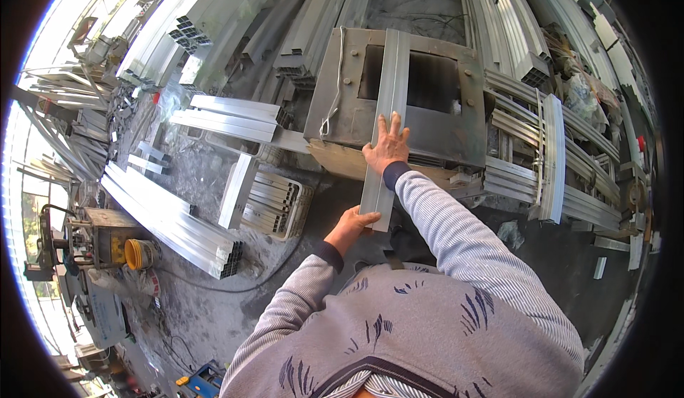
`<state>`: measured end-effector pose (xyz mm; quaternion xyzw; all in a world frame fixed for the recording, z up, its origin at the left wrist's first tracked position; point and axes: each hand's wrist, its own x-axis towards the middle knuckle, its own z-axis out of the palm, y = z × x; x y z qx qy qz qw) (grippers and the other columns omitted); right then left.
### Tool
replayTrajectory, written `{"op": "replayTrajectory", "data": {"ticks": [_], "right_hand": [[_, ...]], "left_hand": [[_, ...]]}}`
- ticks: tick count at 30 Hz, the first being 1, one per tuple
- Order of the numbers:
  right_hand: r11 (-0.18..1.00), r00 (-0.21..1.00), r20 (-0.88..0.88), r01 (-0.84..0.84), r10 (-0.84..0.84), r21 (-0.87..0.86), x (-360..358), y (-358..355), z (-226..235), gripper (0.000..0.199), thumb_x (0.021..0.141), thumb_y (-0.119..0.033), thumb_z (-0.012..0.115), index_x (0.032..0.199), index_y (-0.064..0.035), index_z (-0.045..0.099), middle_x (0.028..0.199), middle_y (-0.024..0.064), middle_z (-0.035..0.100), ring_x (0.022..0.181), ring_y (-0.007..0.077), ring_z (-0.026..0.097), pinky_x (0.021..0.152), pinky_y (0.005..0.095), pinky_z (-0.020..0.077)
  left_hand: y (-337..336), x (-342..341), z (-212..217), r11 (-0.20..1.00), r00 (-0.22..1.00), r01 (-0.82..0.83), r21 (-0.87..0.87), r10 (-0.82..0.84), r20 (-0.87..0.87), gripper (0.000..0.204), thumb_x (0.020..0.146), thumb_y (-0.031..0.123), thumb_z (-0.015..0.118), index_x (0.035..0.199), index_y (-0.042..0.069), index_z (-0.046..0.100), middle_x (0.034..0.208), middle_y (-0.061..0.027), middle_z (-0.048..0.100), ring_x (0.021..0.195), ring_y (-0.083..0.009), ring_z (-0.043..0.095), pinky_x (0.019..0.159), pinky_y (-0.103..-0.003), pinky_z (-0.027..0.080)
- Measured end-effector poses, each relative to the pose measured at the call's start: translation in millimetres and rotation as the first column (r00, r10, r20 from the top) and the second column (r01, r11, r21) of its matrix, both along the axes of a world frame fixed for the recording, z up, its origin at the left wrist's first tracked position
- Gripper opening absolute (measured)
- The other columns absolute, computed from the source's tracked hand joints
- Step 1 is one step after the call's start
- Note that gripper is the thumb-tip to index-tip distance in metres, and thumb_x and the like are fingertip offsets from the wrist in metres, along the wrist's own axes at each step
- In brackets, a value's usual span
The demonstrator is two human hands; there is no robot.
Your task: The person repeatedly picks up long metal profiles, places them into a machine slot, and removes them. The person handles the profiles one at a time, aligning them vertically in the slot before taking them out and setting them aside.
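A long, silvery aluminium profile lies lengthwise across the top of a grey metal machine table, and its near end sticks out past the edge toward me. My left hand grips that near end, with the thumb on top and the other fingers mostly hidden at the side. Farther along, my right hand rests on the profile with its fingers spread flat. Beyond it, the profile crosses a dark rectangular opening in the table top. A pale cord runs down the table's left side.
Stacked aluminium profiles lie on the floor to the left, near a plastic crate of cut pieces. More lengths rest on a rack at the right. A yellow bucket stands by a machine at far left. Long bundles extend behind the table.
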<state>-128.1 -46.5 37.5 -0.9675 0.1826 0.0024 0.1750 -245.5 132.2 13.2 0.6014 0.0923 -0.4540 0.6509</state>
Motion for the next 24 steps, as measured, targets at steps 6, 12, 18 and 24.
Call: {"op": "replayTrajectory", "data": {"ticks": [6, 12, 18, 24], "right_hand": [[1.0, 1.0, -0.003, -0.017, 0.017, -0.026, -46.5, 26.2, -3.0, 0.089, 0.086, -0.04, 0.071, 0.163, -0.0154, 0.037, 0.169, 0.0164, 0.02, 0.136, 0.0499, 0.044, 0.114, 0.0493, 0.0454], [0.999, 0.999, -0.033, -0.021, 0.022, 0.025, -85.9, 52.0, -7.8, 0.091, 0.087, -0.044, 0.069, 0.165, -0.0122, 0.035, 0.17, 0.017, 0.017, 0.139, 0.049, 0.042, 0.118, 0.0494, 0.0399], [0.999, 0.999, 0.002, -0.034, 0.034, 0.038, -116.5, 75.4, -14.6, 0.091, 0.086, -0.043, 0.07, 0.164, -0.0112, 0.036, 0.17, 0.0191, 0.016, 0.136, 0.0483, 0.044, 0.116, 0.0499, 0.0408], [0.969, 0.997, 0.07, -0.059, 0.043, 0.241, -138.2, 84.5, -6.9, 0.09, 0.081, -0.036, 0.074, 0.16, -0.0094, 0.041, 0.167, 0.0217, 0.022, 0.134, 0.047, 0.047, 0.115, 0.0484, 0.0434]], "left_hand": [[31.9, -45.5, -5.4, 0.999, 0.999, 0.038, 0.03, -0.038, 0.009, 0.034, 0.096, 0.033, 0.078, 0.12, 0.01, 0.07, 0.106, 0.0005, 0.074, 0.092, -0.0118, 0.066, 0.082, -0.03, 0.053], [60.8, -83.9, -9.2, 0.994, 0.996, 0.074, 0.076, -0.077, 0.037, 0.036, 0.097, 0.034, 0.076, 0.122, 0.009, 0.071, 0.109, -0.0013, 0.074, 0.096, -0.0127, 0.067, 0.083, -0.031, 0.053], [85.7, -114.8, -12.4, 0.994, 0.995, 0.069, 0.08, -0.075, 0.07, 0.038, 0.098, 0.033, 0.076, 0.124, 0.006, 0.072, 0.111, -0.0027, 0.075, 0.097, -0.0138, 0.067, 0.085, -0.032, 0.054], [98.1, -135.6, -1.6, 0.994, 0.994, 0.071, 0.089, -0.078, 0.078, 0.038, 0.099, 0.03, 0.074, 0.126, 0.004, 0.071, 0.113, -0.0039, 0.074, 0.099, -0.0142, 0.068, 0.088, -0.032, 0.054]]}}
